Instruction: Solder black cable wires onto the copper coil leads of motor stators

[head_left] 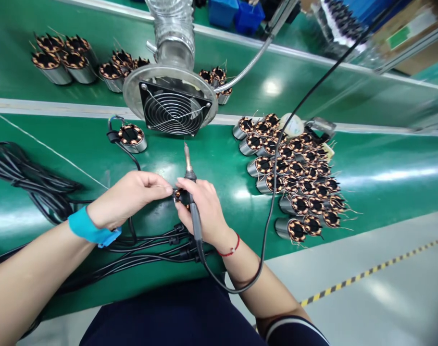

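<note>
My left hand (130, 198), with a blue wrist band, pinches a thin wire (160, 186) between thumb and forefinger. The wire runs toward a motor stator (182, 197) with copper windings, mostly hidden behind my right hand (208, 211). That hand is closed around a soldering iron (196, 223), whose tip points away from me, toward the fan. Its thumb and fingers also lie against the stator. Beyond my left hand stands another stator (132, 138), upright, with a black cable at its side.
A fume extractor fan (174, 113) hangs over the bench. To the right stand many wound stators (296, 168); more sit on the back shelf (53, 67). Black cables (146, 250) lie in front and at left (20, 173). The iron's cord (264, 250) loops across my right forearm.
</note>
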The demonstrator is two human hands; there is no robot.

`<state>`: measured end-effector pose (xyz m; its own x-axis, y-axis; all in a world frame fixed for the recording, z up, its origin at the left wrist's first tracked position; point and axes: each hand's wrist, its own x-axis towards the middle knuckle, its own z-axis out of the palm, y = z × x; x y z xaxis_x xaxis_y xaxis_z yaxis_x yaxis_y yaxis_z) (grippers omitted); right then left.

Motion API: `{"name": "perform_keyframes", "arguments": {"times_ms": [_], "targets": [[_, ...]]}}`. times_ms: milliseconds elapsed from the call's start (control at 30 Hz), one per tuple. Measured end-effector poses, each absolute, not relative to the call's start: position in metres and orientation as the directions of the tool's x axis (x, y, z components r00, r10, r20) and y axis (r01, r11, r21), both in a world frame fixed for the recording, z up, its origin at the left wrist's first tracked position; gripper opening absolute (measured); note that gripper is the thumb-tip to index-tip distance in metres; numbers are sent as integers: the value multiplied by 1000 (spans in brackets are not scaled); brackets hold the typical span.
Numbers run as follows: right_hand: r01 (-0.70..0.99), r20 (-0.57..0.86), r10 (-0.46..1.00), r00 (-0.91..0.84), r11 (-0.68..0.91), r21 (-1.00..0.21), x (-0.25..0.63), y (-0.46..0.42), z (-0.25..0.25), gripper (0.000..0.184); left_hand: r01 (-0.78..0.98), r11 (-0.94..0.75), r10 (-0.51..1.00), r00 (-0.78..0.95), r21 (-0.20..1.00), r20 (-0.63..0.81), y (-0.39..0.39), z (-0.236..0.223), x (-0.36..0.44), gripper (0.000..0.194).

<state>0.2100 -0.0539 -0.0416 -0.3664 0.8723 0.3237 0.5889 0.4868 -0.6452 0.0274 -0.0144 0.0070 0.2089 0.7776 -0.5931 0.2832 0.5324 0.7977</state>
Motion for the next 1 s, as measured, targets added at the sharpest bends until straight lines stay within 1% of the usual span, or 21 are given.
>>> {"name": "perform_keyframes", "arguments": {"times_ms": [133, 300, 367, 433, 500, 567, 667, 733, 767, 833, 900, 967, 1000], "targets": [[585, 374, 869, -325, 495, -642, 207, -56, -43, 46, 299, 498, 777, 262, 814, -572, -16, 1, 31, 18], [623, 422, 866, -269, 490, -610, 205, -56, -42, 42, 266, 553, 728, 306, 790, -613, -16, 4, 30, 33], [625, 434, 869, -239, 480, -616, 205, -57, -41, 40, 275, 548, 721, 324, 790, -613, -17, 6, 29, 30], [609, 447, 871, -204, 470, -638, 205, -58, -40, 38, 315, 525, 686, 394, 790, -613, -19, 5, 31, 25], [592, 449, 879, -164, 452, -668, 205, -58, -40, 36, 344, 489, 654, 464, 802, -597, -22, 2, 35, 26], [592, 429, 895, -120, 412, -693, 204, -57, -39, 34, 354, 425, 679, 483, 833, -552, -24, -3, 40, 30], [608, 386, 918, -89, 357, -709, 203, -53, -40, 33, 431, 214, 806, 429, 877, -408, -22, -5, 42, 31], [601, 378, 921, -97, 357, -715, 205, -52, -42, 36, 532, 58, 882, 369, 845, -293, -16, -3, 36, 30], [592, 381, 919, -103, 364, -719, 206, -52, -43, 37, 582, 7, 911, 332, 813, -244, -12, -1, 30, 29], [570, 382, 919, -95, 365, -736, 213, -52, -45, 39, 656, -30, 960, 229, 754, -160, -3, 3, 15, 29], [556, 357, 933, -57, 326, -764, 220, -51, -48, 39, 718, -5, 993, 87, 696, -83, 7, 5, 0, 30], [546, 330, 944, 3, 275, -792, 228, -49, -50, 38, 796, 37, 999, -22, 604, -33, 16, 5, -12, 37], [537, 321, 946, 33, 254, -804, 231, -48, -50, 37, 833, 53, 999, -44, 551, -30, 19, 5, -16, 42]]}}
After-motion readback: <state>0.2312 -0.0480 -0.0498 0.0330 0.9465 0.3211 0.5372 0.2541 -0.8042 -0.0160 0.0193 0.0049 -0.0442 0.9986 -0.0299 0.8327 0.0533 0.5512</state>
